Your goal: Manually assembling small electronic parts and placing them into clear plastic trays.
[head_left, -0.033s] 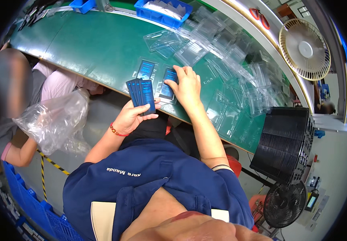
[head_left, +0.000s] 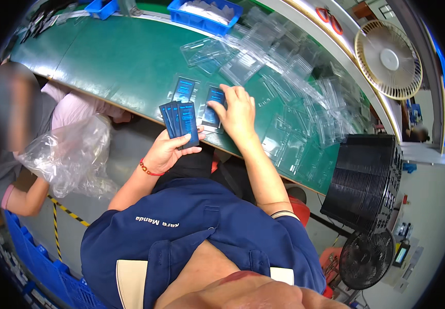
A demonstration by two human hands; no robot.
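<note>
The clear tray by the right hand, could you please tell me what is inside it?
Inside the tray lies a dark card with blue print. The right hand covers part of the card, and whatever is beneath the card cannot be seen.

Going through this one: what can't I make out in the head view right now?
All in the head view:
Fanned cards in the left hand: they overlap, hiding most of the rear ones.
Dark card at the right hand: partly covered by the thumb.
Clear trays: overlap and glare hide their number.
Blue bin, upper left: cut off by the top edge.
</note>
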